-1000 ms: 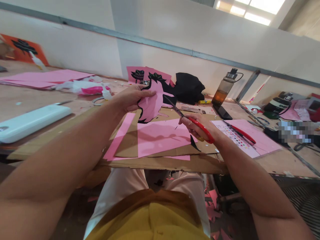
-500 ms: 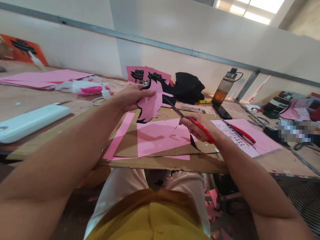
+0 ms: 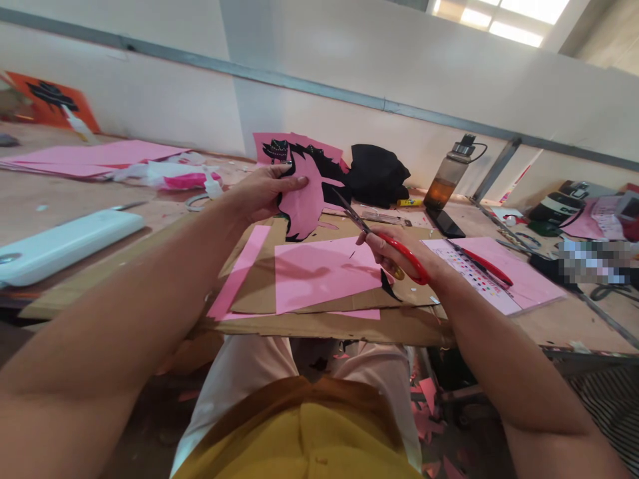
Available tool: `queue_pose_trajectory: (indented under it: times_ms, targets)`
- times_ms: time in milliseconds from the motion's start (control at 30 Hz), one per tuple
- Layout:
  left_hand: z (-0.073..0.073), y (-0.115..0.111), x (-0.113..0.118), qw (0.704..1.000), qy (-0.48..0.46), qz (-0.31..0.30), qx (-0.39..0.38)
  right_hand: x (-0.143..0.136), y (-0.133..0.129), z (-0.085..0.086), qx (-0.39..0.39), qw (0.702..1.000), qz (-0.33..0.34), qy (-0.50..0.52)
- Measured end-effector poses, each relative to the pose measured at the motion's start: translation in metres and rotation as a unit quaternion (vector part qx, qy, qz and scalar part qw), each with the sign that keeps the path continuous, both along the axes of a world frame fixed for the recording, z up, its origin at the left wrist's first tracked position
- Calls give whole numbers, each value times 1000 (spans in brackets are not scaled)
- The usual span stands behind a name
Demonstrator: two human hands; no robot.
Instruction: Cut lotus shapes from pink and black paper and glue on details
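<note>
My left hand (image 3: 272,189) pinches a pink and black cut-out (image 3: 304,203) between thumb and fingers, held up above the table. The piece has a jagged black edge around its pink face. My right hand (image 3: 387,249) is wrapped round the red handles of a pair of scissors (image 3: 412,259), whose blades point up and left to the black part of the cut-out. Below them a pink sheet (image 3: 319,276) lies on brown cardboard (image 3: 254,293), with a thin black scrap (image 3: 388,286) at its right corner.
A black cloth bundle (image 3: 377,174), a bottle (image 3: 446,176) and a phone (image 3: 445,223) are at the back. On the right, red-handled scissors (image 3: 486,265) lie on a printed sheet (image 3: 462,269). A pale blue case (image 3: 70,246) and pink sheets (image 3: 94,156) are at left.
The cut-out has turned in my left hand, and its lower tip has shifted right and slightly up. The scissors' blades have hardly moved, still at the black part.
</note>
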State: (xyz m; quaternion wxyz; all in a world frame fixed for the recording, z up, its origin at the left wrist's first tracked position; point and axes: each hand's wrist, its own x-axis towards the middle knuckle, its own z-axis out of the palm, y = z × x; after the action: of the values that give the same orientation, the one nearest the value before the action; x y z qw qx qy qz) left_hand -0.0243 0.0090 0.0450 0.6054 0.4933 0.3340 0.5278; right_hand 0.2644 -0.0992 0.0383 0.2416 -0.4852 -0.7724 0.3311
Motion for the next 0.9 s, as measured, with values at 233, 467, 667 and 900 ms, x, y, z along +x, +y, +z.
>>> queue_pose_trajectory:
  times_ms: [233, 467, 667, 900]
  targets:
    - [-3, 5, -4, 1000, -30, -10, 1, 8, 6, 6, -49, 997, -33, 53]
    - [-8, 7, 0, 999, -51, -7, -4, 20, 29, -5, 45, 980, -192, -12]
    - [-13, 5, 7, 997, -67, -12, -19, 28, 39, -16, 134, 942, -162, -260]
    - [-17, 0, 14, 995, -86, -37, 20, 20, 35, -17, 185, 947, -187, -185]
